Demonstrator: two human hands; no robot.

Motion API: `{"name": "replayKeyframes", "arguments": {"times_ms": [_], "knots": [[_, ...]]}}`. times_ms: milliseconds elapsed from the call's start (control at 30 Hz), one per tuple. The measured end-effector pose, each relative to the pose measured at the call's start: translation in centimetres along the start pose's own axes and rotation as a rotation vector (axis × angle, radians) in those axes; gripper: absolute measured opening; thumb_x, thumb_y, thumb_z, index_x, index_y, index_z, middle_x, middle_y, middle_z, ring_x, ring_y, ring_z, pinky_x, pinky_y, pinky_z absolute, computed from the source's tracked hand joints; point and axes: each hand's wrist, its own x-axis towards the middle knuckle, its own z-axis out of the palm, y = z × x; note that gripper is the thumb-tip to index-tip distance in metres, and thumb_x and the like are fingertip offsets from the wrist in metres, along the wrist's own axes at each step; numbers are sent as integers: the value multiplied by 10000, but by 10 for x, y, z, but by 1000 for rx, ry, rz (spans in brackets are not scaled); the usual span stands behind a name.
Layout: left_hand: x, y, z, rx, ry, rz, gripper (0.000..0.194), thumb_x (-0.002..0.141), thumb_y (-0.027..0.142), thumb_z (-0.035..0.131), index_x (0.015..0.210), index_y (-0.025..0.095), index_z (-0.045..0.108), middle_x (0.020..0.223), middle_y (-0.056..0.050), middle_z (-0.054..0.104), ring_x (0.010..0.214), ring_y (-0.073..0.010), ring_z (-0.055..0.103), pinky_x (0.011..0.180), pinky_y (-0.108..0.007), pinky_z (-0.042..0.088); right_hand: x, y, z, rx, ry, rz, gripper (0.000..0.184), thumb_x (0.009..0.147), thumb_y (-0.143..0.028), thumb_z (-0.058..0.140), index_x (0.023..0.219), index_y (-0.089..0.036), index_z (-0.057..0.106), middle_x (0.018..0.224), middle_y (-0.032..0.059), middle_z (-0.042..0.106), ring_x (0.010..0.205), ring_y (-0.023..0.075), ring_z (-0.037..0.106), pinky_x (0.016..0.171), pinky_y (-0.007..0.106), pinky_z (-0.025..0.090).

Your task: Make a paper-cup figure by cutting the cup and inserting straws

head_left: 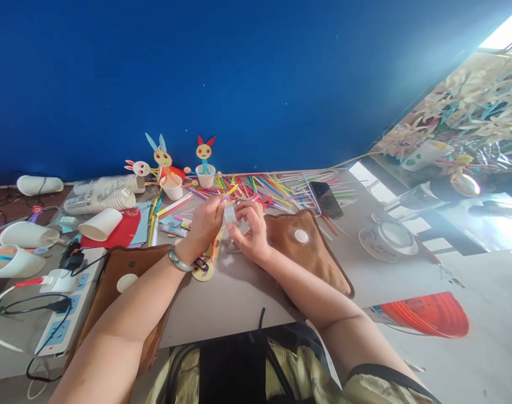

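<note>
My left hand and my right hand meet over the table and both grip a small white paper cup lying on its side between them. A thin straw piece pokes out above the left fingers. My left wrist wears a pale green bangle. Under the wrists lies a yellow paper figure with orange straw limbs. Just beyond the hands spreads a heap of coloured straws.
Finished cup-and-straw rabbit figures stand by the blue wall. Stacked and loose white cups lie at left, with a power strip and cables. Two brown pads flank my arms. A phone, a bowl, a red basket.
</note>
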Motion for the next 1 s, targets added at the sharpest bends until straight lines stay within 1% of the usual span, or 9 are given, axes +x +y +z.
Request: {"name": "replayKeyframes", "arguments": {"times_ms": [100, 200, 333, 500, 567, 667, 767, 867, 1000], "knots": [[0, 1, 1, 62, -16, -14, 348, 1047, 313, 335, 1006, 157, 643, 886, -97, 701, 796, -206, 636, 697, -299, 427, -1, 2, 1, 23, -1, 24, 146, 781, -251, 609, 810, -247, 466, 1002, 62, 596, 970, 241, 557, 902, 438, 442], [0, 3, 3, 101, -21, -17, 367, 1060, 332, 299, 1042, 157, 620, 913, -107, 702, 813, -214, 654, 680, -304, 424, -1, 3, 1, 55, -1, 54, 154, 782, -240, 606, 809, -244, 454, 1071, 79, 577, 1012, 240, 560, 915, 426, 453], [-2, 3, 5, 110, -33, 15, 384, 1068, 364, 281, 1098, 154, 600, 961, -120, 706, 871, -224, 677, 710, -309, 453, 0, 4, 1, 109, -17, 70, 177, 790, -241, 606, 809, -246, 431, 1099, 87, 608, 1022, 237, 581, 924, 421, 460], [-3, 1, 6, 100, -7, 62, 392, 1065, 410, 297, 1148, 168, 593, 1006, -129, 704, 957, -229, 682, 778, -315, 483, 1, 3, 0, 146, 2, 56, 176, 799, -244, 613, 812, -244, 437, 1085, 93, 633, 985, 229, 598, 892, 416, 479], [-3, 1, 6, 96, 6, 56, 400, 1065, 414, 293, 1122, 167, 603, 990, -129, 705, 932, -229, 683, 760, -316, 479, 2, 3, -1, 151, 0, 54, 161, 810, -260, 612, 821, -242, 453, 1081, 97, 635, 976, 229, 603, 876, 417, 489], [-3, 1, 7, 88, 17, 13, 388, 1065, 403, 301, 1056, 169, 610, 933, -110, 698, 846, -219, 667, 694, -312, 446, 1, 2, -1, 161, -15, 50, 118, 835, -281, 605, 846, -236, 496, 1104, 108, 639, 1004, 238, 617, 880, 427, 501], [-3, 2, 8, 55, 25, -43, 312, 1052, 372, 368, 1001, 178, 606, 849, -74, 670, 767, -204, 627, 644, -304, 390, 0, -1, -1, 167, -39, 23, 95, 864, -278, 593, 833, -230, 517, 1118, 108, 626, 993, 230, 621, 872, 424, 511], [-5, 4, 9, -41, 39, -68, 230, 1035, 310, 430, 926, 187, 591, 788, -46, 621, 744, -187, 586, 674, -301, 374, -3, -6, 0, 114, -33, -27, 126, 859, -280, 595, 808, -231, 491, 1124, 108, 589, 1008, 238, 594, 867, 436, 515], [-7, 9, 6, -129, 26, -75, 236, 1030, 263, 433, 844, 195, 561, 709, -8, 541, 677, -157, 526, 683, -293, 363, -4, -10, 0, 60, -8, -79, 127, 837, -281, 585, 810, -236, 469, 1111, 108, 535, 1006, 245, 560, 849, 446, 521]]}}
